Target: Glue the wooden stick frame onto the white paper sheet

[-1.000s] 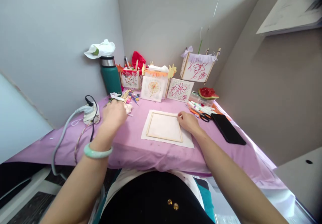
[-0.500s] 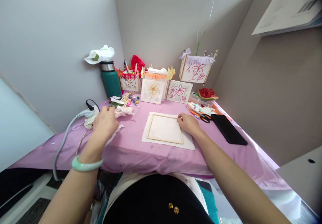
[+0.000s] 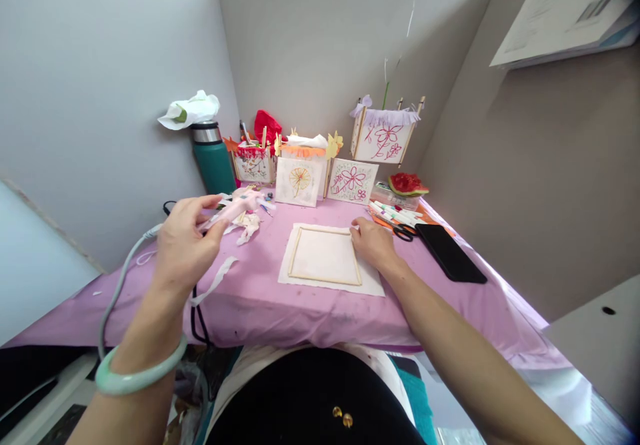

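My left hand (image 3: 187, 241) is raised over the left of the table, its fingers wrapped round a pink glue gun (image 3: 243, 203) with its nozzle toward the right. A black cord hangs below that hand. In the middle lies a square frame of thin wooden sticks (image 3: 325, 279), flat on a white sheet (image 3: 374, 286). At the frame's upper right corner, my right hand (image 3: 374, 241) grips the stick with its fingertips. Beside the left hand are a crumpled whitish tissue (image 3: 249, 227) and a white strip (image 3: 217, 279).
Behind stand a green bottle (image 3: 215, 165), a panel with a yellow flower (image 3: 299, 181), a panel with pink flowers (image 3: 353, 181) and a hanging lantern (image 3: 385, 138). To the right lie markers (image 3: 397, 213), black scissors (image 3: 404, 232) and a phone (image 3: 450, 253).
My left hand has picked up the pink glue gun and lifted it, drawing it left and nearer. The right hand stays at the frame's corner. The view has shifted slightly.
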### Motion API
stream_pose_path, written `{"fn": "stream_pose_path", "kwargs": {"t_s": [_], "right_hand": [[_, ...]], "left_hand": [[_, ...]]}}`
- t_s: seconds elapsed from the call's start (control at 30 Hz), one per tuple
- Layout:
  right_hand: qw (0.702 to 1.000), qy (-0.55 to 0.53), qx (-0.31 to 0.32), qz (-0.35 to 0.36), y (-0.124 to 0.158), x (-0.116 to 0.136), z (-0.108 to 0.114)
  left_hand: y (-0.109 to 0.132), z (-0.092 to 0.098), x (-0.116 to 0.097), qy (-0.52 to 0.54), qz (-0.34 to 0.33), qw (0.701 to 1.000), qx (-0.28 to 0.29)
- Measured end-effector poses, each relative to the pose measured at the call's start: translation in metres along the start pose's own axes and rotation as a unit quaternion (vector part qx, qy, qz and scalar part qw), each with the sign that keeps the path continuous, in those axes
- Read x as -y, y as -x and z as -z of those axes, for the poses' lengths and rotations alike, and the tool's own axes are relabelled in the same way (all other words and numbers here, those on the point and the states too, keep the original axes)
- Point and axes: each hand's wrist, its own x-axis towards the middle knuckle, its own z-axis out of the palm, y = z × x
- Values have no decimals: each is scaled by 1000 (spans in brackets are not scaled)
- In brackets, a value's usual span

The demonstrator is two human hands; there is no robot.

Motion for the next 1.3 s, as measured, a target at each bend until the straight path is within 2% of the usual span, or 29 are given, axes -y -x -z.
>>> {"fn": "stream_pose_path", "kwargs": {"t_s": [0.07, 0.1, 0.17, 0.27, 0.33, 0.4, 0.5, 0.6, 0.63, 0.73, 0.8, 0.9, 1.03, 1.1, 1.23, 1.3], "right_hand": [[995, -68, -59, 42, 10, 12, 10], [987, -121, -69, 76, 16, 19, 14], [958, -244, -23, 150, 31, 37, 22], [868, -437, 90, 217, 52, 61, 26], [805, -543, 116, 207, 60, 71, 26], [753, -632, 91, 155, 62, 76, 25], [698, -709, 58, 87, 53, 73, 27], [684, -724, 72, 50, 36, 64, 30], [682, -727, 74, 33, 30, 60, 31], [673, -734, 95, -12, 17, 51, 32], [659, -740, 133, -15, 13, 46, 31], [639, -740, 209, 7, 11, 38, 30], [653, -699, 291, -5, 11, 26, 25], [663, -686, 299, -3, 12, 20, 19], [637, -698, 327, -20, 21, 11, 4], [634, -707, 311, -45, 26, 7, 1]], "left_hand": [[7, 0, -20, 53, -24, 998, -22], [11, -1, -31, 73, -39, 996, -30], [20, -7, -56, 107, -76, 990, -47], [38, -24, -91, 168, -147, 973, -55], [48, -37, -108, 217, -175, 960, -27], [51, -50, -119, 260, -178, 949, 15], [36, -65, -120, 327, -193, 918, 117], [-1, -83, -105, 402, -190, 873, 202], [-15, -92, -98, 404, -168, 878, 194], [-54, -124, -77, 308, -72, 939, 132], [-70, -147, -65, 186, -60, 970, 144], [-75, -174, -50, 7, -96, 978, 187], [-63, -190, -35, -72, -93, 970, 214], [-60, -192, -29, -102, -88, 965, 226], [-65, -193, -25, -168, -107, 953, 227], [-69, -193, -27, -168, -117, 954, 220]]}}
